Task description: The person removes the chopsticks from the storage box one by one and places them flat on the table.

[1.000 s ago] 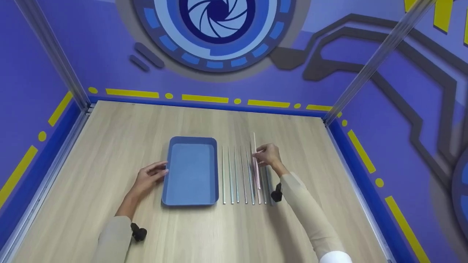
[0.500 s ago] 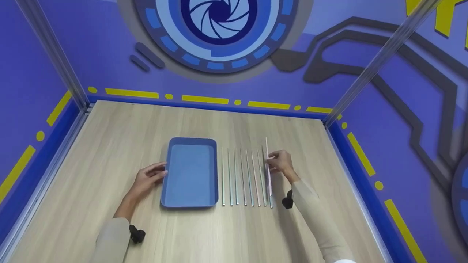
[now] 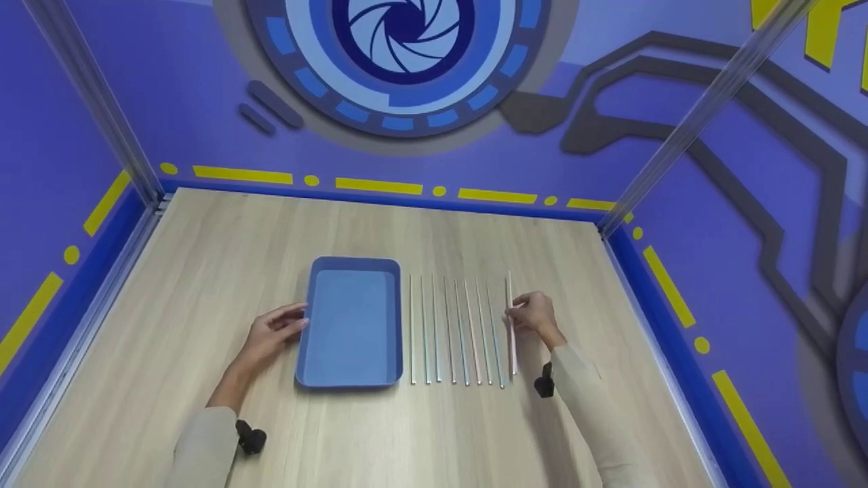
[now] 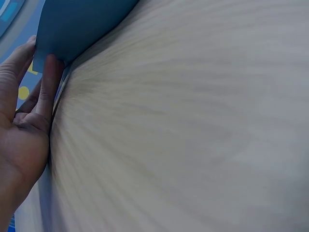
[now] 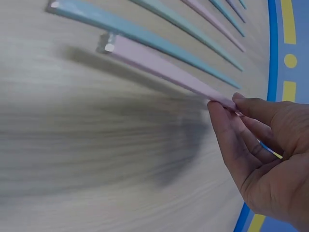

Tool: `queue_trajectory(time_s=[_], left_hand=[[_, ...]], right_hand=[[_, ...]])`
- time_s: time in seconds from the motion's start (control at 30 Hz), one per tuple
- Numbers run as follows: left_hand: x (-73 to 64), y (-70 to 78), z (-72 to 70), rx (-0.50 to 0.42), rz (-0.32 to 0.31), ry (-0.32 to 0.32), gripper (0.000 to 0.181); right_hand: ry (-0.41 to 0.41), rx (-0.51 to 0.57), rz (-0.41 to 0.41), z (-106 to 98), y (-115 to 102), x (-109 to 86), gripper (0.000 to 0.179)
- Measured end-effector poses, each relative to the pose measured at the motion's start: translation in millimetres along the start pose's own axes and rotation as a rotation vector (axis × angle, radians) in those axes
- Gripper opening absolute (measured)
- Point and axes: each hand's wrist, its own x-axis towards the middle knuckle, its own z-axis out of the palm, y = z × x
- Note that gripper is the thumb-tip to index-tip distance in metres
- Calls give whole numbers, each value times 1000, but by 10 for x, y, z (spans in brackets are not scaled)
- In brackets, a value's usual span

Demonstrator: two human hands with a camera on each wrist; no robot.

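Note:
Between thumb and fingertips my right hand (image 3: 534,314) pinches a slim pink chopstick (image 5: 159,70), at the right end of the row. Its silver-tipped end points toward me, and its shadow falls on the wood beside it. To its left lie several more chopsticks (image 3: 466,339) in pale blue, green and pink, side by side and roughly parallel. A light blue chopstick (image 5: 120,24) is the nearest of them. My left hand (image 3: 271,333) rests with extended fingers against the left side of a blue rectangular tray (image 3: 302,352); the left wrist view shows its fingertips (image 4: 52,65) at the tray's outer wall.
The tray stands left of the chopstick row on a light wood table (image 3: 366,440). Blue-purple printed panels (image 3: 475,163) enclose the back and sides, with metal posts (image 3: 685,142) at the corners.
My right hand has carried the pink chopstick rightward and lower, from above the row to its right end. My left hand has stayed at the tray.

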Motion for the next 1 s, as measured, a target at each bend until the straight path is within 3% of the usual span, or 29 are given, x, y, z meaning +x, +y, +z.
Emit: queue_trajectory(time_s=[0.17, 0.47, 0.73, 1.0], left_hand=[[-13, -2, 2, -1, -16, 20, 48], [-8, 8, 12, -19, -3, -2, 49], [2, 14, 15, -3, -5, 17, 48], [-10, 23, 15, 9, -3, 14, 47]], right_hand=[[-17, -5, 32, 53, 98, -29, 24], [-39, -9, 35, 94, 159, -29, 26], [-5, -25, -13, 116, 131, -32, 23], [19, -19, -9, 161, 161, -15, 21]])
